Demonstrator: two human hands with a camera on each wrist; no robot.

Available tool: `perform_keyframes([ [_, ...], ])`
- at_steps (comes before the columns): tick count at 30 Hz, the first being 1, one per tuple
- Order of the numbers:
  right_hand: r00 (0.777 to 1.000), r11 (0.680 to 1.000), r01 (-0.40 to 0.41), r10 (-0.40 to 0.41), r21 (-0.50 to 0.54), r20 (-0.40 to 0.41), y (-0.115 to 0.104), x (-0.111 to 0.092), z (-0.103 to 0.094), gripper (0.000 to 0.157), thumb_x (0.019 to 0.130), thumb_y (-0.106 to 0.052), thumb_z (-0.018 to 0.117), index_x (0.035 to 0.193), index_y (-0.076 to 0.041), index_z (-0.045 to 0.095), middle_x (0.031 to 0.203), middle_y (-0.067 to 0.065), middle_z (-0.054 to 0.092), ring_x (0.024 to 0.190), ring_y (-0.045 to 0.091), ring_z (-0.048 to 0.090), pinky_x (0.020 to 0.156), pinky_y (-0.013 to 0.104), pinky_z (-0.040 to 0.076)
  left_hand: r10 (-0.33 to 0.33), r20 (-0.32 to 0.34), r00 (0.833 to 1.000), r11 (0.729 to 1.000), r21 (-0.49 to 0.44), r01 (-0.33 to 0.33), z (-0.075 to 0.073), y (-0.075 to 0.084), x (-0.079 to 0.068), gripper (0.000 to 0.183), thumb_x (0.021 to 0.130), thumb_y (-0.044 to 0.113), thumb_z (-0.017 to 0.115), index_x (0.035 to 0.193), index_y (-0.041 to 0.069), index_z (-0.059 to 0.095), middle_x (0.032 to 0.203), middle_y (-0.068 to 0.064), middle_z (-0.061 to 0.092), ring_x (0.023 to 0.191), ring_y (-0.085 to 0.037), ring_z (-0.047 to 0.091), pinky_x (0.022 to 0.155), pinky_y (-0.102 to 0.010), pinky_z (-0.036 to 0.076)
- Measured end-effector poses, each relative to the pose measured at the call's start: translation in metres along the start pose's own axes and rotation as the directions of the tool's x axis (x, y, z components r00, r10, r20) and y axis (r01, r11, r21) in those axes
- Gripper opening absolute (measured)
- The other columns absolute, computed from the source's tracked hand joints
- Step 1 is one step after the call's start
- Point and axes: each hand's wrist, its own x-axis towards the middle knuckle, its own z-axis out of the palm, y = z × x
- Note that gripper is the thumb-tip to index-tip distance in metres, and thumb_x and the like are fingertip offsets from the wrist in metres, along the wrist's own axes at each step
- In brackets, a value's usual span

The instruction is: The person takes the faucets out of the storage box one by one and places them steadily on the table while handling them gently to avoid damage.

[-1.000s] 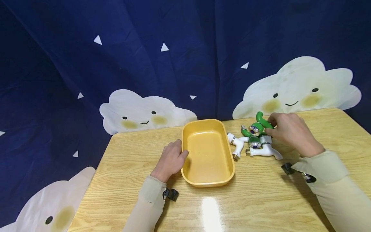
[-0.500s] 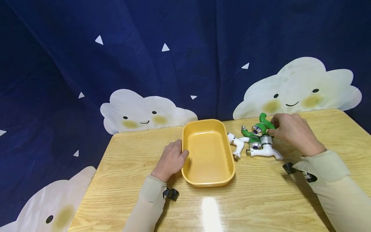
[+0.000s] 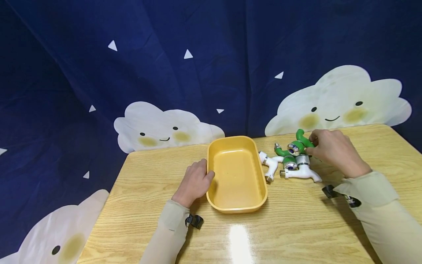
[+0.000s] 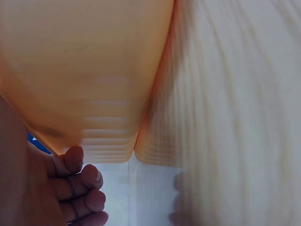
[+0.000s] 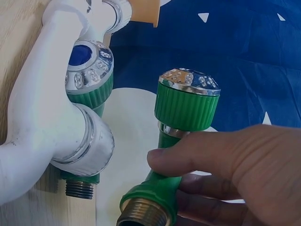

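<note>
My right hand (image 3: 334, 148) pinches a green faucet (image 3: 295, 147) between thumb and fingers. In the right wrist view the thumb lies across the body of this faucet, below its ribbed green-and-chrome knob (image 5: 188, 108), and its brass threaded end points toward the camera. Beside it on the table, a second green faucet (image 3: 290, 162) lies against a white faucet (image 3: 302, 171). Another white faucet (image 3: 271, 165) is near the tray's right side. My left hand (image 3: 194, 181) grips the left rim of a yellow plastic tray (image 3: 236, 210), thumb over the edge and fingers along the outer wall.
The tray stands upright in the middle of a wood-grain table (image 3: 148, 183), with nothing inside it. Behind the table's back edge hangs a dark blue curtain (image 3: 211, 73) printed with white clouds and triangles.
The green faucet in my right hand has shifted slightly to the right, turning a little over the other faucets. My left hand and the tray have stayed in place.
</note>
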Motion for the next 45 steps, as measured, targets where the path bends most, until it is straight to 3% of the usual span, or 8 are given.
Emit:
perform_keyframes([
  [16,0.999,0.999,-0.033,0.033,0.010,0.019,0.003,0.001,0.000,0.031,0.086,-0.020,0.075,0.104,0.004,0.069,0.095,0.022,0.075,0.073,0.030,0.060,0.058,0.033,0.039,0.009,-0.006,1.000,1.000,0.005,-0.009,0.000,0.001,-0.001,0.017,0.096,0.026,0.049,0.087,0.012,0.054,0.075,-0.005,0.051,0.073,-0.022,0.050,0.066,-0.032,0.038],
  [38,0.999,0.999,-0.041,0.041,-0.003,0.035,0.012,0.004,-0.001,0.031,0.085,-0.019,0.075,0.103,0.005,0.068,0.097,0.024,0.073,0.075,0.032,0.061,0.063,0.042,0.045,0.003,-0.005,1.000,1.000,0.002,-0.003,0.001,0.000,0.000,0.017,0.096,0.026,0.051,0.086,0.012,0.053,0.074,-0.006,0.051,0.071,-0.023,0.049,0.066,-0.032,0.038],
  [45,0.998,0.999,-0.046,0.046,-0.003,0.041,0.014,0.004,-0.001,0.028,0.084,-0.019,0.074,0.100,0.003,0.067,0.094,0.021,0.073,0.074,0.031,0.058,0.060,0.036,0.040,0.003,-0.006,1.000,1.000,-0.002,-0.003,0.000,0.000,0.000,0.016,0.096,0.025,0.051,0.087,0.012,0.054,0.074,-0.006,0.051,0.071,-0.023,0.049,0.065,-0.033,0.038],
])
